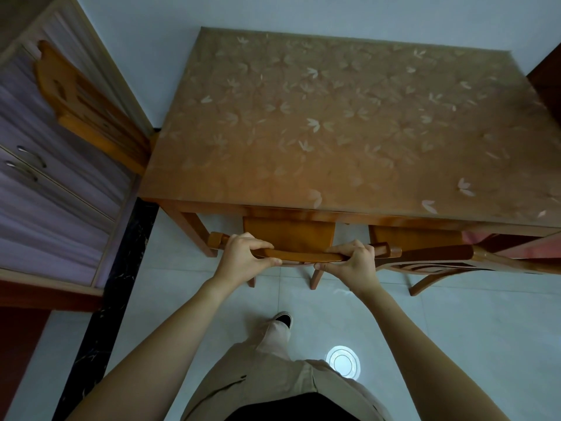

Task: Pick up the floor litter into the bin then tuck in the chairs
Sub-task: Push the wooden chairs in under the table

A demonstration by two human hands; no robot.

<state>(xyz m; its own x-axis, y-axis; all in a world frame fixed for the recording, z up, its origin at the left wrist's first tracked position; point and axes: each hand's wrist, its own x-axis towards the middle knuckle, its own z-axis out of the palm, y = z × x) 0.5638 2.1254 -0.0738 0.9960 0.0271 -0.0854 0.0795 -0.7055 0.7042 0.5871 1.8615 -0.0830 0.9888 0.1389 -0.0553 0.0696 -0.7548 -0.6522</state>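
We grip the curved, glossy wooden top rail [303, 256] of a chair [288, 235], left hand [246, 256] and right hand [352, 262] curled round it near its ends, likely for an even push. Its seat sits partly under the near edge of the table [334, 117], which wears a smooth leaf-patterned cover. A second chair [440, 256] stands just right.

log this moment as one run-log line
phase: tucking chairs | left hand: grips chair top rail | right hand: grips same rail | seat: partly under table | second chair: at right
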